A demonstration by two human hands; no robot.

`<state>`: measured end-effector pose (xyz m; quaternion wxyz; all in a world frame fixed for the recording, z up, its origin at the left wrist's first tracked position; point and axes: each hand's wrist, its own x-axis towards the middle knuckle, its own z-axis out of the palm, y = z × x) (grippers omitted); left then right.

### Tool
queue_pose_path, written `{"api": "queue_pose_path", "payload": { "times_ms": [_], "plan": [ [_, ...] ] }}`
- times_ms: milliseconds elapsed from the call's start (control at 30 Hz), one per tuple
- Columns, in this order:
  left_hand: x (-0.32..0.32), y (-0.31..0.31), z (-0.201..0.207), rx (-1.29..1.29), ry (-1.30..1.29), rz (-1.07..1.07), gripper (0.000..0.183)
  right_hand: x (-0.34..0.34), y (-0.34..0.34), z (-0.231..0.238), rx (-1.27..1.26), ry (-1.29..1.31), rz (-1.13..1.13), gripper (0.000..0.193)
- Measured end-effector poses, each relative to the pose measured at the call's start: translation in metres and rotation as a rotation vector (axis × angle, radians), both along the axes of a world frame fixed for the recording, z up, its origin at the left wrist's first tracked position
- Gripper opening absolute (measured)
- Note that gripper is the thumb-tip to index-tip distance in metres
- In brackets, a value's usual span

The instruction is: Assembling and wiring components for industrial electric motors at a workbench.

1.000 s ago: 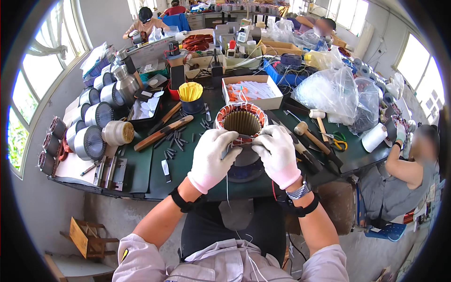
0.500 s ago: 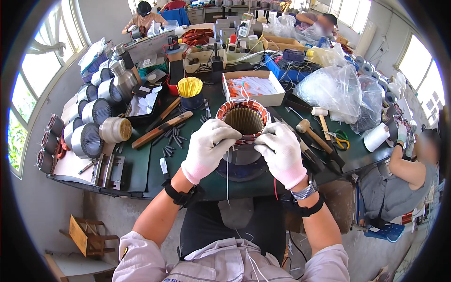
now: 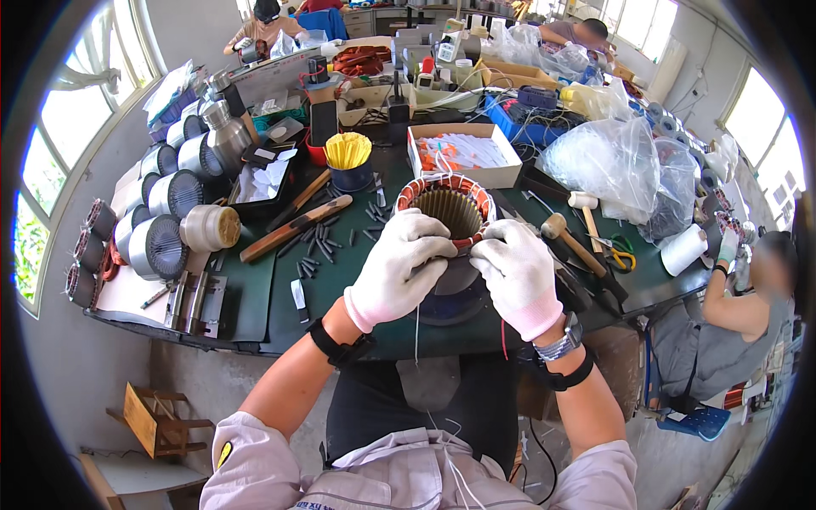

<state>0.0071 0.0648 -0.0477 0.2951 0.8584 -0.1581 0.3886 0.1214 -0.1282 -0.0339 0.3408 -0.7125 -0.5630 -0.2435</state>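
Observation:
A motor stator [image 3: 449,211] stands upright on the table in front of me, with orange-red copper windings and white lacing cord round its top rim. My left hand [image 3: 403,270], in a white glove, is closed at the near left of the rim, fingers curled inward. From beneath it a white cord [image 3: 416,331] hangs over the table edge. Opposite it, my right hand [image 3: 517,270], gloved too, pinches at the near right of the rim; its fingertips hide what they hold. Below that hand hangs a red wire [image 3: 504,337].
Behind the stator sit a box of white and orange strips [image 3: 463,153] and a cup of yellow strips [image 3: 349,157]. Mallets [image 3: 571,242] and scissors [image 3: 623,255] lie right. A wooden bar [image 3: 293,228], small dark pegs [image 3: 321,240] and metal cores [image 3: 177,195] are left. Co-workers sit around.
My left hand has shifted right along the near rim, its fingers more curled and nearer my right hand. My right hand stays at the rim. The view has shifted slightly.

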Motion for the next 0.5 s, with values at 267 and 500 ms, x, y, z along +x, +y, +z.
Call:
{"api": "queue_pose_path", "payload": {
  "times_ms": [267,500],
  "plan": [
    [0.002,0.011,0.006,0.043,0.102,-0.080,0.027,0.002,-0.001,-0.003,-0.011,0.013,0.010,0.015],
    [0.006,0.003,-0.012,0.204,-0.086,-0.010,0.036,0.004,0.002,-0.011,0.094,0.116,-0.077,0.024]
  ]
}}
